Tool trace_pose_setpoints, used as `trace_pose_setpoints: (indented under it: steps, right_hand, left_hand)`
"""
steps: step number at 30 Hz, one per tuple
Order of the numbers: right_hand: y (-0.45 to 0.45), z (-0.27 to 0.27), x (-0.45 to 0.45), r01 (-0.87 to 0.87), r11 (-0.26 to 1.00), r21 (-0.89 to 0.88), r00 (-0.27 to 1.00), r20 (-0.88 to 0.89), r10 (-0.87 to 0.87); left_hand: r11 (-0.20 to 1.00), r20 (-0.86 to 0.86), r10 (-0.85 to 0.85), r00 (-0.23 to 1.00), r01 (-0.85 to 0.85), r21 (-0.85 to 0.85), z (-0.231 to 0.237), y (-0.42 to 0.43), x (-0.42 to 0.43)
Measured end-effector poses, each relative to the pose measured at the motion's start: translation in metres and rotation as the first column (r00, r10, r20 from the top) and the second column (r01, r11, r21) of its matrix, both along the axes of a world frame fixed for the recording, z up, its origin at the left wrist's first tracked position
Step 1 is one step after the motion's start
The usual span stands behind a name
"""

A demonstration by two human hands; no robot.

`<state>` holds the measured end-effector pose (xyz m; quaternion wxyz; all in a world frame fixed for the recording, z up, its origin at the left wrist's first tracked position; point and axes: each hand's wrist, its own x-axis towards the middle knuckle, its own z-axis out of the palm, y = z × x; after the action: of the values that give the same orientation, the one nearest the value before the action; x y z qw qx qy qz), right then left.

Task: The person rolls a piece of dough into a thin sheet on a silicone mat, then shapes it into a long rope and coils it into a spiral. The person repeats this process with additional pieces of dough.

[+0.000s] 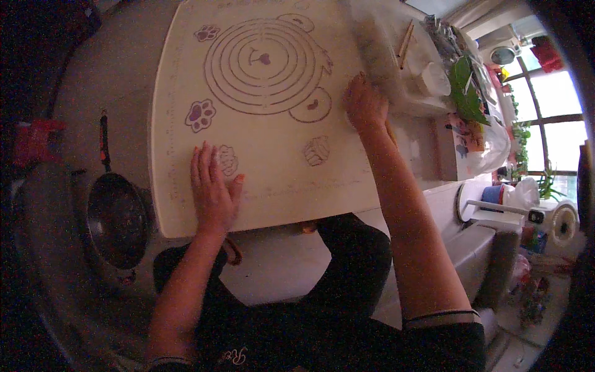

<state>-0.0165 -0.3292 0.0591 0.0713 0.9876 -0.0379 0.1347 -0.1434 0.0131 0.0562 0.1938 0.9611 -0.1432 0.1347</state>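
Observation:
A pale baking mat point(274, 153) with printed rings, a bear face and paw prints lies spread before me. My left hand point(211, 186) rests palm down on its near left part, fingers apart and holding nothing. At the mat's right edge is my right hand point(367, 102), its fingers curled; whether they grip the edge or anything else is hidden. Just beyond that hand is a pale tray or board point(418, 93) bearing a pair of wooden chopsticks point(405, 44) and a white cup or bowl point(436, 79).
A black frying pan point(118, 221) with a dark handle lies left of the mat. Green leaves point(465, 88) and plastic bags point(497, 149) crowd the far right. A white fan point(565, 225) stands at the right, near a grey sofa arm point(474, 246).

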Motion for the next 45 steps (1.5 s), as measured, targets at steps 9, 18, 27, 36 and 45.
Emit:
trace_pose_setpoints:
  steps: [9, 18, 27, 36, 45]
  right_hand:
    - [0.008, 0.008, 0.013, 0.125, 0.928, 0.352, 0.991, -0.008, -0.131]
    - [-0.023, 0.016, -0.098, -0.073, 0.973, 0.22, 0.953, 0.302, 0.004]
    - [-0.073, 0.031, -0.159, -0.045, 0.939, 0.342, 0.993, 0.115, 0.006]
    - [-0.177, 0.119, -0.115, -0.025, 0.95, 0.311, 0.885, 0.449, -0.124]
    - [-0.232, 0.092, -0.053, 0.015, 0.947, 0.321, 0.992, 0.112, -0.054]
  left_hand:
    - [1.0, 0.017, 0.013, 1.0, -0.013, -0.01, -0.013, 0.006, -0.002]
    - [0.999, 0.027, 0.044, 0.999, -0.043, -0.021, -0.006, -0.006, -0.01]
    - [0.999, 0.054, 0.03, 0.998, -0.029, -0.018, 0.002, -0.033, -0.027]
    - [0.999, 0.074, 0.018, 0.997, -0.015, -0.041, 0.002, -0.028, -0.035]
    - [0.999, 0.035, 0.031, 0.999, -0.031, -0.01, 0.002, -0.024, -0.026]
